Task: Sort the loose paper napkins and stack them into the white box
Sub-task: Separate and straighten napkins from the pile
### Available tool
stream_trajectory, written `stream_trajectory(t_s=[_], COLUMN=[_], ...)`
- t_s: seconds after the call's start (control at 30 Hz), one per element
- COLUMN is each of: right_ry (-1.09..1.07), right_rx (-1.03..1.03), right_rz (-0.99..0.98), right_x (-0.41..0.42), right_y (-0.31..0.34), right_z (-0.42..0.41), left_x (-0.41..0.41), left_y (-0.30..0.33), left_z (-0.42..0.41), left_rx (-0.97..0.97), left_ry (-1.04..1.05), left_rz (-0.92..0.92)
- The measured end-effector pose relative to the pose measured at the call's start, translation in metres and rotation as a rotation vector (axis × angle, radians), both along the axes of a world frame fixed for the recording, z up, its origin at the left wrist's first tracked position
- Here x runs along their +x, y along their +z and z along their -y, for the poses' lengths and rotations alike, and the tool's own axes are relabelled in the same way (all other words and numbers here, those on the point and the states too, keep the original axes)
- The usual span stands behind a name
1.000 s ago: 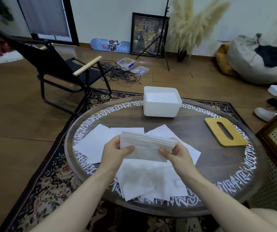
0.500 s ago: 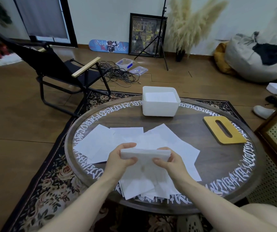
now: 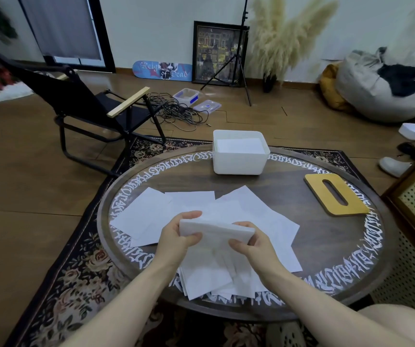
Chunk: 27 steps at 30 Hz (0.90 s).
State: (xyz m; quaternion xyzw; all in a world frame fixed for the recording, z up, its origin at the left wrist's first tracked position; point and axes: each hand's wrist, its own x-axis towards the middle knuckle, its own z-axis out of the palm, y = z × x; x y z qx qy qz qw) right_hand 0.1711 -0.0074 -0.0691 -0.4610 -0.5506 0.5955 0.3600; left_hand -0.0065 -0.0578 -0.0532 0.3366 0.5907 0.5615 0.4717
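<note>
Round dark table [image 3: 289,196], white lettering round rim, on floral rug [image 3: 76,271]. Left hand [image 3: 176,236] and right hand [image 3: 254,244] each grip an end of a napkin stack [image 3: 216,230] above loose napkins [image 3: 151,216]. Box [image 3: 239,156] at far edge, napkins inside. Yellow board [image 3: 336,196] right. Folding chair [image 3: 88,106] and cables [image 3: 176,113] on wood floor.

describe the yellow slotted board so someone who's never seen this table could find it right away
Start at the round dark table with white lettering round its rim. Past the white box, toward the right edge, lies the yellow board, flat and apart from the loose napkins. It is the only yellow thing on the table, with one long slot cut through its middle.
</note>
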Motion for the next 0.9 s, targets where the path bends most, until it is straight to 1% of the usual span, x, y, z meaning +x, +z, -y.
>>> stream_trajectory(t_s=[0.13, 0.27, 0.4, 0.63, 0.77, 0.9], right_ry=[0.013, -0.002, 0.015, -0.021, -0.028, -0.031], right_rx=[-0.013, -0.018, -0.054, -0.006, -0.019, 0.005], right_rz=[-0.022, -0.011, -0.043, 0.064, 0.07, 0.205], right_x=[-0.001, -0.003, -0.006, -0.003, -0.003, -0.002], right_y=[0.001, 0.0, 0.002, -0.003, -0.004, -0.009], right_z=[0.002, 0.003, 0.002, 0.002, 0.003, 0.002], left_x=[-0.004, -0.005, -0.004, -0.008, -0.009, -0.013], left_y=[-0.001, -0.006, -0.005, -0.012, -0.018, -0.027], left_z=[0.0, 0.0, -0.003, 0.0, -0.002, 0.001], left_rx=[-0.006, -0.04, -0.022, -0.032, -0.031, -0.058], left_ry=[0.014, -0.015, -0.02, -0.032, -0.023, -0.003], left_rz=[0.062, 0.044, 0.065, -0.047, -0.097, -0.23])
